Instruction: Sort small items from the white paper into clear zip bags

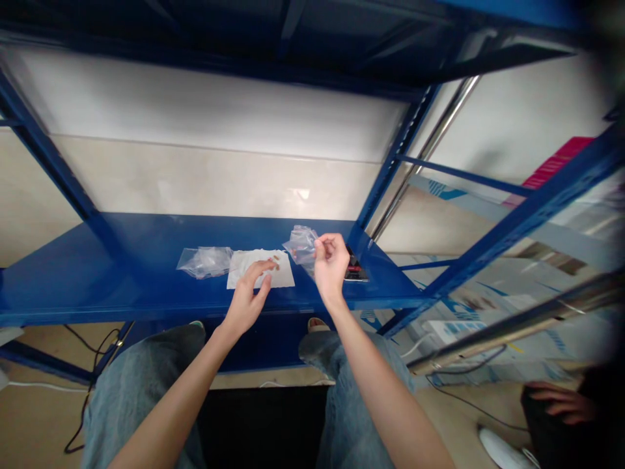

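Observation:
My left hand [248, 298] hovers over a sheet of white paper [237, 279], thumb and forefinger apart. Close to its fingertips, a few small brown pieces [276, 258] lie on the paper, too small to name. My right hand [332, 264] is closed in a pinch at the edge of a clear plastic bag [301, 240], just right of the paper. Several bags may overlap there; I cannot tell exactly. More clear plastic bags [208, 262] lie left of the sheet. Partly hidden behind my right hand is a flat dark item [356, 272].
All this rests on a blue metal shelf [141, 260], with another blue shelf [219, 39] overhead. Blue uprights [390, 163] frame both sides. A white power strip [454, 331] and metal pipes are at the right. Another person's hand [561, 400] shows at lower right.

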The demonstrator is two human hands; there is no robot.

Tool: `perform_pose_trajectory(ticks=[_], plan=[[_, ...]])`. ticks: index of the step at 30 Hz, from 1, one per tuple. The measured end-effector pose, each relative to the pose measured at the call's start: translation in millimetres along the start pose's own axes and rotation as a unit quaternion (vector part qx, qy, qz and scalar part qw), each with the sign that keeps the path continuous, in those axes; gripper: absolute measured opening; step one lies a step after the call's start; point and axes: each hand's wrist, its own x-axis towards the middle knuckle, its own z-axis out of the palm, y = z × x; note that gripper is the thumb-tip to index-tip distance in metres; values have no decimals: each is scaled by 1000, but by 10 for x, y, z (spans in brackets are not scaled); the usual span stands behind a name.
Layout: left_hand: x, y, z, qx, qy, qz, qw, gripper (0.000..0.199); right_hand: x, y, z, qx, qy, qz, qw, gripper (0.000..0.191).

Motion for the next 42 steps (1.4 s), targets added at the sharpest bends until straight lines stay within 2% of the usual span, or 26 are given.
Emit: perform_pose_trajectory(ticks=[1,4,8,11,14,17,19,23,27,32,38,42], plan=[[10,22,26,-61,22,-27,998,33,-97,-111,77,58,10,20,998,15],[37,25,87,-214,61,-110,969,48,-360,-300,295,200,-29,96,975,22],[74,-38,71,-315,113,-202,920,54,-487,-268,442,310,-67,206,926,27],[101,-69,9,-350,102,-221,905,49,-450,-193,431,347,-102,265,894,29],[117,-72,-43,-319,107,-191,922,42,-407,-149,378,358,-136,297,875,29],[105,-30,-64,-226,126,-146,955,26,-417,-133,339,352,-146,303,873,28],[82,28,-61,-164,130,-117,971,21,-453,-124,337,354,-157,305,870,28],[38,143,-33,-98,95,-63,989,18,-538,-61,370,382,-217,314,842,28],[48,159,-23,-82,55,-58,993,17,-557,29,373,398,-263,311,822,28],[71,117,-48,-78,-1,-58,995,13,-506,46,305,388,-290,286,827,26],[31,113,-58,-40,6,-48,998,17,-528,29,244,367,-321,276,828,26],[-7,124,-29,-16,17,-46,999,19,-561,-7,219,334,-314,244,855,25]])
